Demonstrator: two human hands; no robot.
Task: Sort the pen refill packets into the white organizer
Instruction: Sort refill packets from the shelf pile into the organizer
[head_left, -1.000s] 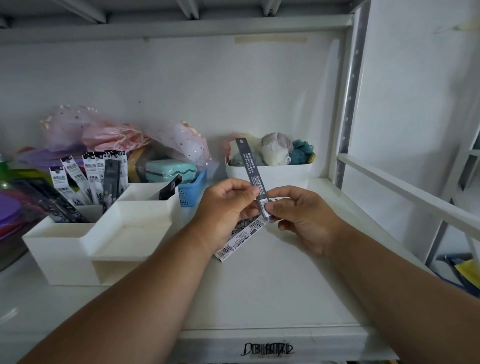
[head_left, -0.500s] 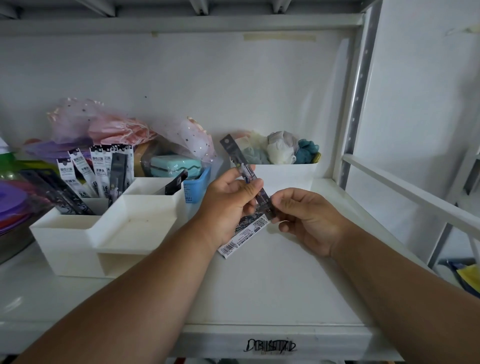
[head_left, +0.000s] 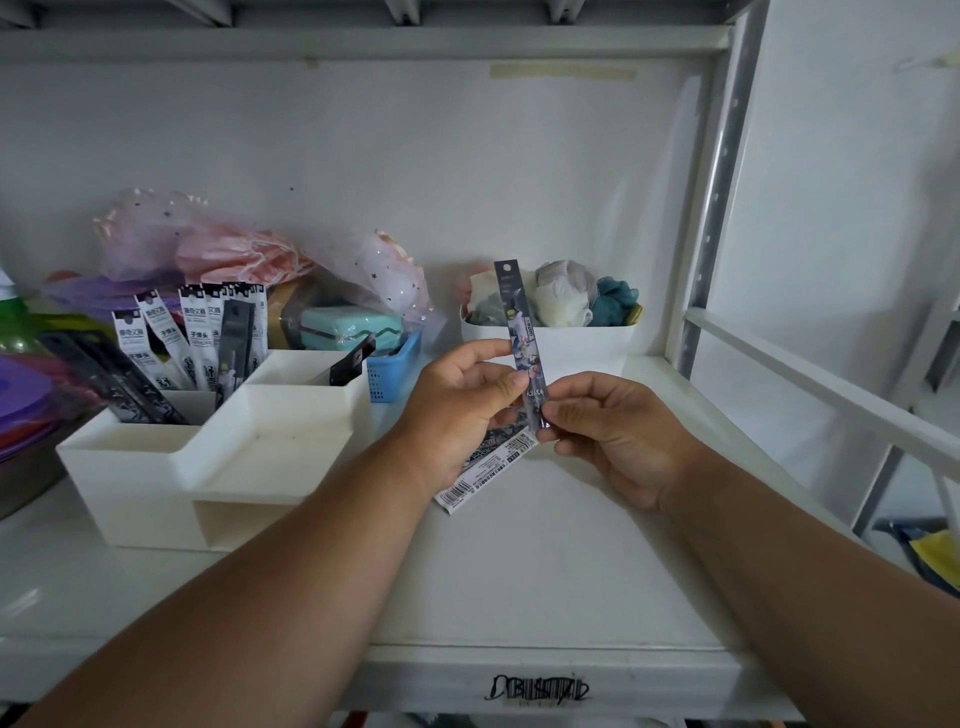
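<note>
Far left on the shelf: stepped white plastic organizer (head_left: 156, 467), rear compartment holding upright glossy black-and-white refill packets (head_left: 192, 338). Centre: left hand (head_left: 457, 415) curled round a flat barcoded white packet (head_left: 488, 467), thumb touching the narrow dark printed packet (head_left: 522, 343), held upright. Right hand (head_left: 618, 436) pinches its lower end; judged light, thin, flexible, slick film, best gripped near the stiffer end.

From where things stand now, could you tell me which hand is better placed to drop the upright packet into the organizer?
Left, probably. The left hand already grips the upright packet and is nearer the white organizer; the right hand only pinches its lower end.
</note>
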